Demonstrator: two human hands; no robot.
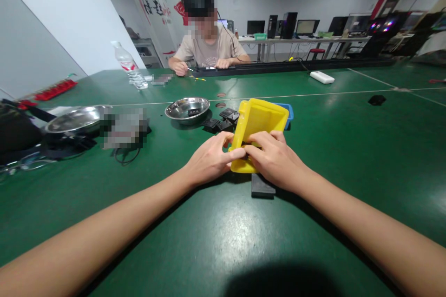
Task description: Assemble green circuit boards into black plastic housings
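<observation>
A yellow plastic bin (265, 118) is tipped up on its side over the table, its opening turned toward me. My left hand (212, 157) grips the bin's left edge, with the thumb reaching over its rim. Inside the opening, the bent fingers of my right hand (273, 155) are pressed together by a small dark thing, mostly hidden by the fingers. A dark grey rectangular block (262, 187) lies on the table just below my right hand. Several black plastic parts (225, 122) are heaped behind the bin, and part of a blue bin (287, 113) shows beyond it.
A steel bowl (176, 113) with a black part inside stands behind my left hand. Farther left are another steel dish (75, 120) and glasses (35, 163). A water bottle (128, 67) stands at back left. Across the green table (348, 148), a person (209, 46) works.
</observation>
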